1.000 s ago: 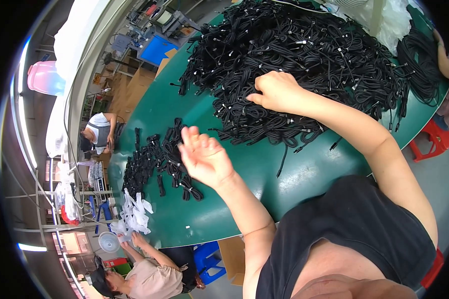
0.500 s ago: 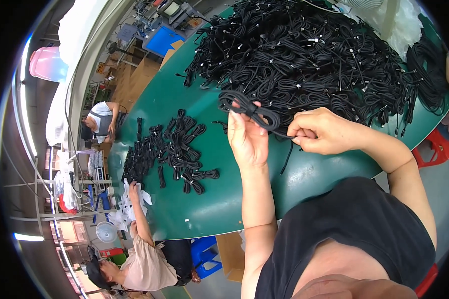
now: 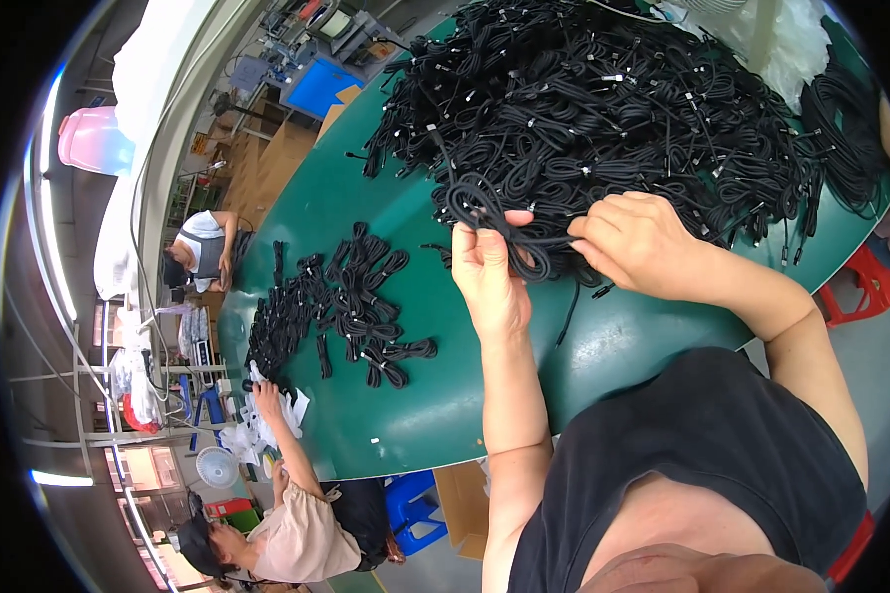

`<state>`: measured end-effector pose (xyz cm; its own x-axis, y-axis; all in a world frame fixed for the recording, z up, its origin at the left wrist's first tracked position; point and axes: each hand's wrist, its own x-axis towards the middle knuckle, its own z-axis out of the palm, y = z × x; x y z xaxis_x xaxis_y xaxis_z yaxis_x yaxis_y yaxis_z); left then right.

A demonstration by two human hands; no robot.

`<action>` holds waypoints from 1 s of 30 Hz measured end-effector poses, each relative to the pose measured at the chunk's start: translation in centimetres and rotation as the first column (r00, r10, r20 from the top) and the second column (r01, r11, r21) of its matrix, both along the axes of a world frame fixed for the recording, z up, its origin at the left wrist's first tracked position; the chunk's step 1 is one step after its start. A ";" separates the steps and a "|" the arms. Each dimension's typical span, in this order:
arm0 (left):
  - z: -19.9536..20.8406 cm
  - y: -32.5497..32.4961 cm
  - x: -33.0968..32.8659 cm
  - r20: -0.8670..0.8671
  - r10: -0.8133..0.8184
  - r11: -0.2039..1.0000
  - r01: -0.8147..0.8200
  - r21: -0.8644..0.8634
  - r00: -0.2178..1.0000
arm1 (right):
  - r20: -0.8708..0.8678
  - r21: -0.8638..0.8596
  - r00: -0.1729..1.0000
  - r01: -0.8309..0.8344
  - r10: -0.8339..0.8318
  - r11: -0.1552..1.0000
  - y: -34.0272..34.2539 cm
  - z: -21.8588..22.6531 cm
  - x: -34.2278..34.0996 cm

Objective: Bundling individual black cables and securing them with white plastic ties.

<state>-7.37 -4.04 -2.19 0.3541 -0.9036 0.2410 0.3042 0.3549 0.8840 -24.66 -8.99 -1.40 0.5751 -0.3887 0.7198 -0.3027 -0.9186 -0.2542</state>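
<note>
My left hand (image 3: 491,282) is closed round a coiled black cable (image 3: 477,203), raised in front of the heap. The cable lies in long loops, and a silvery connector shows at its upper end. To the right, my right hand (image 3: 643,242) pinches a strand at the coil's lower side, its fingers pressed together. What exactly lies between those fingertips is partly hidden. Just beyond both hands rises a large heap of black cables (image 3: 613,128) with many bright connector ends. Further left, a smaller group of bundled cables (image 3: 361,296) rests on the green table (image 3: 415,425).
At the table's left end, a co-worker's hand (image 3: 267,400) is at some white bags (image 3: 252,435). Another person (image 3: 203,252) sits farther off. A larger cable coil (image 3: 845,143) lies at the right, near a red stool (image 3: 865,292). A cardboard box (image 3: 462,504) stands below the near edge.
The coil has tilted more upright in my left hand, and its connector end now shows. My right hand has shifted slightly up. The co-worker's arm has moved a little.
</note>
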 end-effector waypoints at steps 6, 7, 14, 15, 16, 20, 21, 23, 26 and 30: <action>0.4 0.1 -0.3 -0.070 -0.121 0.992 0.117 -0.057 0.990 | 0.084 0.065 0.996 -0.009 0.004 0.998 -0.2 0.2 -0.2; 0.3 0.0 -0.3 -0.028 -0.108 0.992 0.106 -0.075 0.994 | 0.085 0.066 0.996 -0.006 0.000 0.998 -0.2 0.3 -0.2; -0.9 0.2 -2.4 -0.015 -0.138 0.989 0.137 -0.064 0.990 | 0.096 0.398 0.986 -0.163 0.136 0.903 0.2 1.3 0.8; -1.0 0.0 -2.2 -0.008 -0.133 0.990 0.133 -0.054 0.991 | 0.101 0.429 0.987 -0.157 0.125 0.890 0.1 1.4 0.9; -1.0 -0.2 -2.1 0.011 -0.128 0.990 0.129 -0.064 0.992 | 0.062 0.481 0.991 -0.131 0.115 0.867 -0.1 1.5 0.8; -0.6 -0.2 -1.8 -0.007 -0.056 0.991 0.054 -0.119 0.998 | 0.088 0.431 0.992 -0.117 0.088 0.895 0.0 1.6 0.8; -0.7 -0.2 -1.6 -0.007 -0.056 0.992 0.054 -0.118 0.998 | 0.065 0.404 0.994 -0.106 0.087 0.909 0.0 1.4 0.8; -1.0 -0.3 -1.3 0.004 -0.049 0.990 0.049 -0.130 0.999 | 0.043 0.377 0.995 -0.096 0.087 0.921 0.1 1.1 1.0; -1.3 0.1 -2.4 0.062 -0.054 0.995 0.059 -0.078 0.997 | 0.171 0.434 0.983 -0.134 0.065 0.891 0.1 1.1 1.3; -0.8 0.3 -2.2 -0.007 -0.074 0.994 0.074 -0.081 0.997 | 0.261 0.426 0.963 -0.183 0.074 0.886 -0.2 1.8 1.4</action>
<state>-9.61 -3.70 -3.02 0.2898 -0.9052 0.3108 0.3410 0.4010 0.8502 -23.26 -9.22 0.44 0.4809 -0.6313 0.6084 -0.0722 -0.7201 -0.6901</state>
